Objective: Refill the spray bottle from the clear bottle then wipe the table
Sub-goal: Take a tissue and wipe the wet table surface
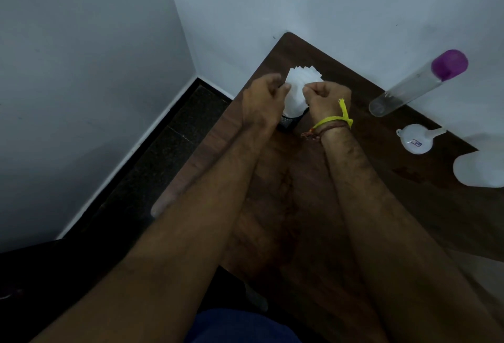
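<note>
White paper tissues (298,83) stand bunched in a black mesh holder (287,123) near the far left corner of the dark wooden table (286,206). My left hand (263,97) pinches the tissues at their left side. My right hand (327,99), with a yellow band at the wrist, is closed on them at the right. A clear bottle (411,89) with a purple cap (450,64) stands at the right by the wall. At the right edge a white translucent bottle (480,168) is partly cut off; its top is out of view.
A white funnel (416,139) lies on the table between the clear bottle and the white bottle. Pale walls meet in a corner on the left, above a dark floor (152,157). The table's left edge runs diagonally beside that floor.
</note>
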